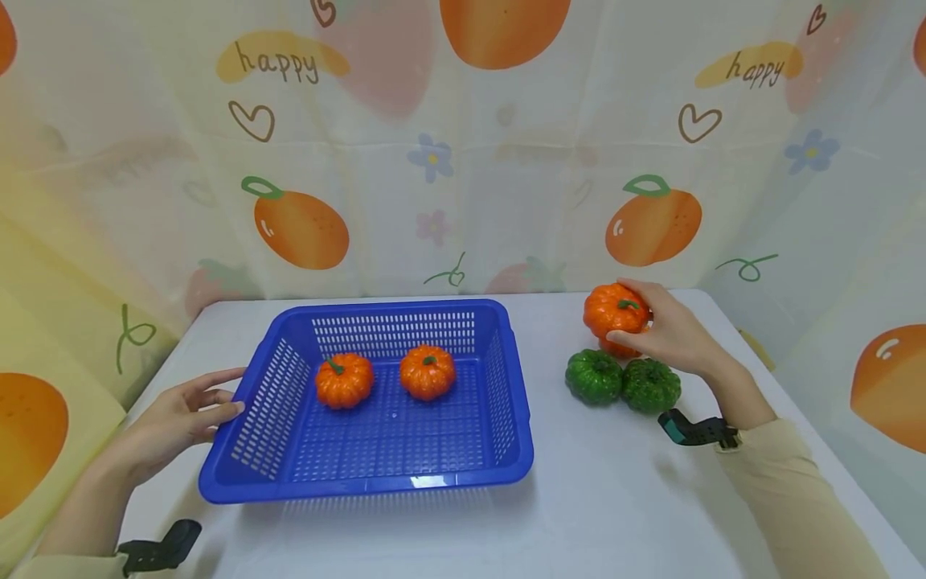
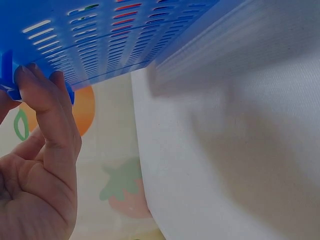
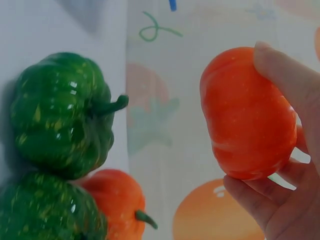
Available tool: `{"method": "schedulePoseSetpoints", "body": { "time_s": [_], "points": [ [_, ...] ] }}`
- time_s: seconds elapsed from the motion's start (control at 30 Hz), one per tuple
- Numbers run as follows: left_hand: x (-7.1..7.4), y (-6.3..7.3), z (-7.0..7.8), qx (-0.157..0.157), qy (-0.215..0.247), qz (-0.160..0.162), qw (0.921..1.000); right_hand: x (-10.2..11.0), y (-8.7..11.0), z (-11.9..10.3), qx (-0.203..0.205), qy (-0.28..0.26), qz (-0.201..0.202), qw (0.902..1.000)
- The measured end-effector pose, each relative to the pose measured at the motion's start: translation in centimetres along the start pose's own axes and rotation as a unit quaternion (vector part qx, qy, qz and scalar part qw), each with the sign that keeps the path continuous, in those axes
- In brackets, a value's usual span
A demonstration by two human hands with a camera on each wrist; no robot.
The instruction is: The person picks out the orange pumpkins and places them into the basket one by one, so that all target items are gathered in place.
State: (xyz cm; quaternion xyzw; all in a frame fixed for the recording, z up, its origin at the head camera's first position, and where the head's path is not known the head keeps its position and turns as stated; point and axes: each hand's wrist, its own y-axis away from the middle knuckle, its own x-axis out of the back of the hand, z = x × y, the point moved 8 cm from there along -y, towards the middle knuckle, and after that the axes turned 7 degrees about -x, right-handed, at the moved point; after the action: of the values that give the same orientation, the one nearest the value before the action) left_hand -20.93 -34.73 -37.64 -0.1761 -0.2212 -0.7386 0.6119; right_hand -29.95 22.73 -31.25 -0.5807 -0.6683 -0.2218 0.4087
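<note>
A small orange pumpkin [image 1: 608,310] is held in my right hand [image 1: 676,331], thumb on one side and fingers on the other; the right wrist view shows this pumpkin [image 3: 247,112] raised off the table. Beneath it, partly hidden, sits another orange pumpkin [image 3: 117,202]. Two green pumpkins, one at left [image 1: 593,376] and one at right [image 1: 651,386], stand side by side in front of that one. My left hand [image 1: 170,422] grips the left rim of a blue plastic basket [image 1: 369,485]. Inside the basket lie two orange pumpkins, a left one [image 1: 345,381] and a right one [image 1: 428,372].
All of this is on a white table [image 1: 579,515]. A patterned curtain [image 1: 477,201] with printed oranges hangs behind and along the sides. The basket's right wall stands between its contents and the pumpkins on the right.
</note>
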Motion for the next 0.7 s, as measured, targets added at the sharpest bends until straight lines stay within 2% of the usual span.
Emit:
{"method": "schedulePoseSetpoints", "body": {
  "time_s": [0.17, 0.43, 0.7],
  "points": [
    [0.0, 0.0, 0.0, -0.002, 0.003, -0.001, 1.0000, -0.5, -0.6, -1.0, 0.003, -0.005, -0.015, 0.9999],
    [-0.1, 0.1, 0.0, 0.000, 0.005, -0.002, 1.0000, -1.2, -1.6, -2.8, 0.030, -0.009, -0.028, 0.9991],
    [-0.1, 0.0, 0.1, -0.003, 0.000, -0.001, 1.0000, -1.8, -2.2, -4.0, 0.032, -0.023, -0.034, 0.9987]
  ]
}}
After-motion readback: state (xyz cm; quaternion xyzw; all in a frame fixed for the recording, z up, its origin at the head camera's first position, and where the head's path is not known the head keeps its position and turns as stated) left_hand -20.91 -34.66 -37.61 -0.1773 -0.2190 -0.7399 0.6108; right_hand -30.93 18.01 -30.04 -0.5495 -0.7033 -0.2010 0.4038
